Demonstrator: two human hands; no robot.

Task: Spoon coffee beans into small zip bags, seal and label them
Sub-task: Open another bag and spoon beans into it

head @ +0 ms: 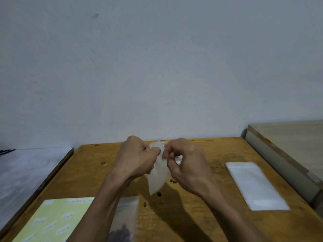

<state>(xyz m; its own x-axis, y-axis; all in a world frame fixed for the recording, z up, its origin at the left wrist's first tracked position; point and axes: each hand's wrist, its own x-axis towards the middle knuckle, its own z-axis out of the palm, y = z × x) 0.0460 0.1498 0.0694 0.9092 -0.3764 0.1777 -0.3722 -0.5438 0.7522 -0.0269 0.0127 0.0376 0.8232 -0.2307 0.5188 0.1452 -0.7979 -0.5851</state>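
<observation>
Zip bag (158, 173): held above surface (201, 215), long axis upright, mouth up | left hand (138, 156), right hand (185, 161): pinching mouth from either side, equally near | filled bag (125, 217), label sheet (57, 219): lower left | spare bags (255, 186): right

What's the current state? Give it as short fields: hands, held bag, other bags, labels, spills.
left hand: pinches top of held bag
right hand: pinches the same top edge
held bag: small, translucent, above the table, looks empty
filled bag: flat by left forearm, dark beans at its bottom
spare bags: white stack, right side
label sheet: yellow-green, near left
loose beans: a few on the table
</observation>
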